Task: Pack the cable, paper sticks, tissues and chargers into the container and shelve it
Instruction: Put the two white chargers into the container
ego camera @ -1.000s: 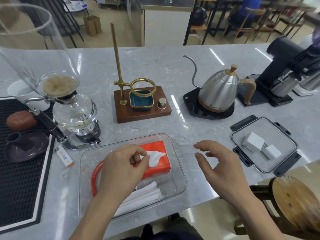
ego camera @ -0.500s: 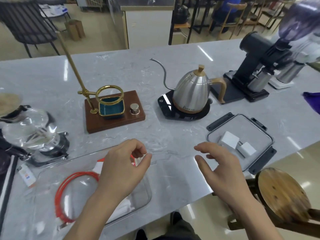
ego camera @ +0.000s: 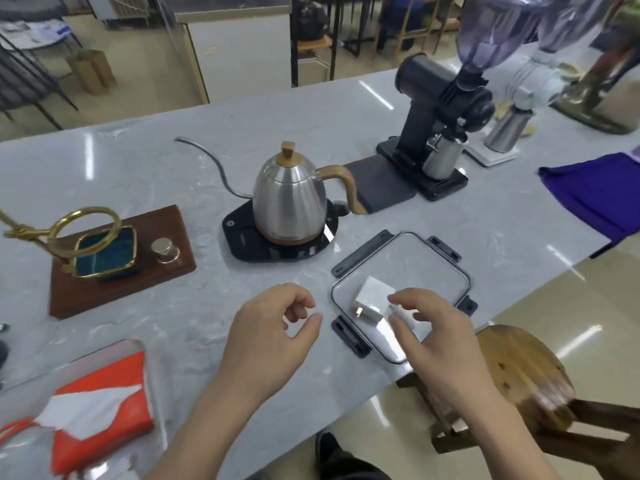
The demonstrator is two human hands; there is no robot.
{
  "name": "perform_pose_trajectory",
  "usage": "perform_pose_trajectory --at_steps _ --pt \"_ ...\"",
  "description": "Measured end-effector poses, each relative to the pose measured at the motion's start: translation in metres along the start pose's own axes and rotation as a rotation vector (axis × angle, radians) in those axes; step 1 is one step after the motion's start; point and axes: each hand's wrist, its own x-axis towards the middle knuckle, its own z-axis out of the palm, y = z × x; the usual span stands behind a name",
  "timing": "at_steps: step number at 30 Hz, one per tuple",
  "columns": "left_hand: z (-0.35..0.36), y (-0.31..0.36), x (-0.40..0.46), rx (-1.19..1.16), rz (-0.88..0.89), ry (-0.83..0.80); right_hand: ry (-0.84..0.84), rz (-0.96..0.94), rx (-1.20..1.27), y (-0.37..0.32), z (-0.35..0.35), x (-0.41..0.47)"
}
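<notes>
The clear container (ego camera: pixel 147 362) sits at the bottom left of the marble counter, holding the orange tissue pack (ego camera: pixel 104 407) and the edge of an orange cable (ego camera: pixel 14 429). The paper sticks are out of view. Two white chargers lie on the clear lid (ego camera: pixel 426 261) with black clips; one charger (ego camera: pixel 372 301) shows fully, the other (ego camera: pixel 407 315) is mostly hidden under my right hand (ego camera: pixel 436 334). That hand hovers over them with fingers spread, holding nothing. My left hand (ego camera: pixel 273 334) floats between container and lid, fingers loosely curled and empty.
A steel gooseneck kettle (ego camera: pixel 289 199) on a black base stands behind the lid. A wooden stand with brass ring (ego camera: pixel 114 251) is at the left, a black grinder (ego camera: pixel 440 123) at the back right, a purple cloth (ego camera: pixel 595 192) at the right. A wooden stool (ego camera: pixel 519 372) is below the counter edge.
The view has swung right, so the container slid to the bottom left. My right hand moved over the chargers on the lid. My left hand left the container and tissue pack.
</notes>
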Motion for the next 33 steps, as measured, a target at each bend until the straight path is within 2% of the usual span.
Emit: perform_pose_trajectory --at_steps 14,25,33 --pt "0.106 0.014 0.038 0.077 -0.07 -0.197 -0.126 0.117 -0.124 0.089 -0.008 0.031" --pt "0.151 0.012 0.043 0.114 -0.147 -0.194 -0.223 0.097 -0.181 0.107 0.013 0.043" --pt "0.158 0.006 0.043 0.147 -0.153 -0.177 -0.222 0.075 -0.151 0.111 0.018 0.043"
